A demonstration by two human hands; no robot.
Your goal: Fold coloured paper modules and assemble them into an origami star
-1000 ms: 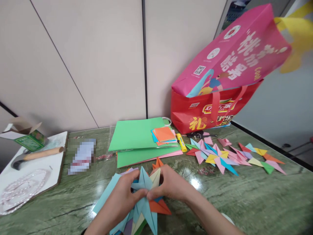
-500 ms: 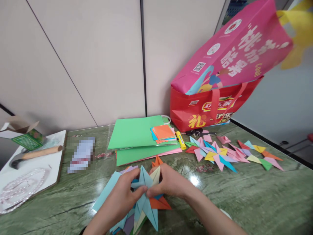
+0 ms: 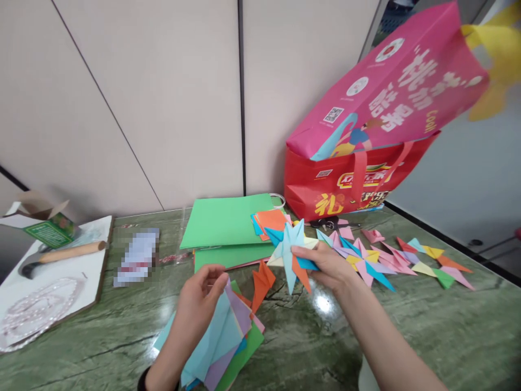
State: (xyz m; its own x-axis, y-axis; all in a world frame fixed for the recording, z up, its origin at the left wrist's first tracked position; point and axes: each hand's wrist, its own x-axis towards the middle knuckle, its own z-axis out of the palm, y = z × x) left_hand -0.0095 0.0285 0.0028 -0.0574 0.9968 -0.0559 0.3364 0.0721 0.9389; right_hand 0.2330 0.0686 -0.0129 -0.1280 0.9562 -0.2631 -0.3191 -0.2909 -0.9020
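Note:
My right hand (image 3: pixel 325 266) pinches a folded paper star (image 3: pixel 292 252) by its right side, thumb on top. Light blue, cream, blue and orange points show on it, and it is held up above the table. My left hand (image 3: pixel 203 293) is loosely curled with nothing visible in it. It is over a fanned pile of coloured paper sheets (image 3: pixel 215 342), light blue, purple and green; whether it touches them I cannot tell. Between the hands lies a folded orange paper piece (image 3: pixel 262 282) on the green table.
Finished paper stars (image 3: pixel 362 255) spread to the right. Green paper packs (image 3: pixel 228 222) lie behind, small orange squares (image 3: pixel 272 219) on top. A red bag (image 3: pixel 309 190) and pink bag (image 3: pixel 366 98) stand at the back. Leftward are a wooden-handled tool (image 3: pixel 69 254) and an opened box (image 3: pixel 51 231).
My hands have parted. The right hand has carried the paper star up and to the right; the left hand has let go of it and stays left, uncovering the paper pile.

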